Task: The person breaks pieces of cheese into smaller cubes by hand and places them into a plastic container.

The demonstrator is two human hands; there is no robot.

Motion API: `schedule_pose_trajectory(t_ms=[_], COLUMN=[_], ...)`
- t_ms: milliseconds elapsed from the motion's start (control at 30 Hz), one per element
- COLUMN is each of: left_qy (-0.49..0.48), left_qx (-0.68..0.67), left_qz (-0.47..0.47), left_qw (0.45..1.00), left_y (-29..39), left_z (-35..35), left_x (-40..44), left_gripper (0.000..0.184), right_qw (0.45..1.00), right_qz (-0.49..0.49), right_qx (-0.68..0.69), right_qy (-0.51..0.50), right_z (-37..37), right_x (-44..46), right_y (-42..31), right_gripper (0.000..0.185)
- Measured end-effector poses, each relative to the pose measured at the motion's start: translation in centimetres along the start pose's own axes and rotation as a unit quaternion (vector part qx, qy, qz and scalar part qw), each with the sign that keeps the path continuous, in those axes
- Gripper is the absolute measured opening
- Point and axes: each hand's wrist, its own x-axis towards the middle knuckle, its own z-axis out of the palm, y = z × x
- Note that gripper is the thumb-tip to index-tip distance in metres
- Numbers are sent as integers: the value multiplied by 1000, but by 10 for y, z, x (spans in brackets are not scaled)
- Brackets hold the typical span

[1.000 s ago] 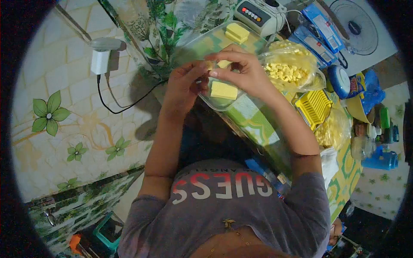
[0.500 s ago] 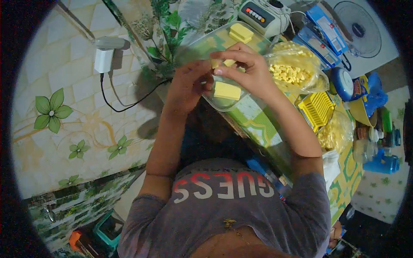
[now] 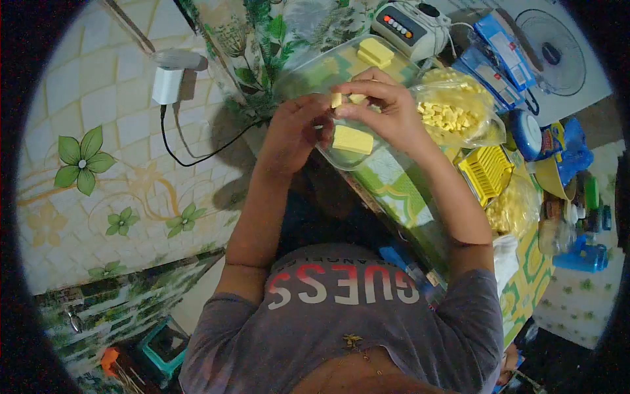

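Observation:
A small pale yellow piece (image 3: 336, 100) is pinched between the fingertips of my left hand (image 3: 298, 125) and my right hand (image 3: 387, 108). Both hands meet over a clear plastic tray (image 3: 314, 64). Just below the fingers lies a yellow block (image 3: 353, 140) in the near end of the tray, and a stack of yellow blocks (image 3: 375, 52) rests at its far end. Another yellow piece shows partly behind my right fingers. A clear bag of small yellow pieces (image 3: 449, 117) lies to the right of my right hand.
A yellow slotted slicer (image 3: 486, 173) and a second bag of yellow pieces (image 3: 513, 207) lie along the patterned table. Behind the tray stands a white appliance with buttons (image 3: 407, 29). Blue boxes (image 3: 502, 52) are at the upper right, and a charger (image 3: 167, 85) hangs on the left wall.
The whole view has shifted slightly, moving the scene a little to the right. Both hands keep hold of the small piece, which now shows more clearly between the fingertips.

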Motion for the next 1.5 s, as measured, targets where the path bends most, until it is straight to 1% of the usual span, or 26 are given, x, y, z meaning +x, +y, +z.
schedule_pose_trajectory(t_ms=[67, 167, 267, 367, 467, 567, 667, 767, 800, 867, 900, 967, 1000, 1067, 1133, 1167, 1267, 1367, 1467, 1500], left_qy=[12, 53, 70, 55, 34, -2, 9, 13, 13, 14, -13, -65, -71, -82, -116, -132, -182, -185, -210, -205], left_qx=[-1, 71, 90, 72, 31, -1, 21, 68, 85, 116, 158, 244, 273, 332, 397, 429, 428, 454, 525, 514], left_qz=[14, 39, 37, 45, 35, 16, 14, 23, 22, 22, 27, 37, 46, 65, 67, 68, 150, 168, 139, 132], left_qw=[1000, 995, 993, 995, 998, 1000, 1000, 997, 996, 993, 987, 967, 958, 938, 908, 891, 872, 855, 813, 823], left_y=[-2, -3, -1, -5, -5, -1, 5, 8, 7, 4, 2, -2, -3, -6, -12, -14, -52, -73, -74, -74], left_z=[4, 9, 12, 5, 6, 12, 22, 30, 32, 35, 37, 41, 46, 62, 73, 78, 73, 75, 77, 77], left_x=[0, 2, 2, 6, 7, 8, 9, 11, 13, 17, 21, 32, 36, 43, 55, 63, 100, 122, 129, 131], left_gripper=[14, 14, 13, 13, 13, 14, 16, 18, 19, 20, 19, 17, 17, 16, 18, 19, 24, 25, 27, 28], right_qw=[1000, 1000, 1000, 999, 999, 1000, 997, 999, 999, 995, 989, 959, 935, 927, 914, 917, 926, 922, 908, 907], right_qz=[-6, -15, -25, -34, -17, -3, 28, 12, 23, 97, 135, 172, 188, 198, 227, 227, 227, 234, 265, 277], right_qx=[-8, 11, -16, -25, -29, 7, 76, 8, 16, -37, -63, -216, -290, -307, -326, -315, -289, -294, -307, -302], right_qy=[4, 4, 0, 11, 19, 12, 12, 39, 46, 1, -22, -62, -81, -85, -86, -88, -90, -93, -104, -98], right_z=[1, 2, 2, 0, -5, -9, -17, -48, -61, -95, -110, -135, -144, -154, -160, -162, -164, -158, -155, -153], right_x=[0, 0, -1, 0, 0, 3, 4, 1, -3, -13, -20, -35, -41, -53, -63, -66, -70, -66, -59, -56], right_y=[2, 3, 4, 0, -6, -9, -4, -19, -21, -27, -28, -22, -19, -10, -3, 2, 14, 14, 14, 15], right_gripper=[28, 30, 30, 28, 28, 27, 26, 24, 23, 23, 23, 22, 22, 23, 26, 27, 29, 30, 31, 31])
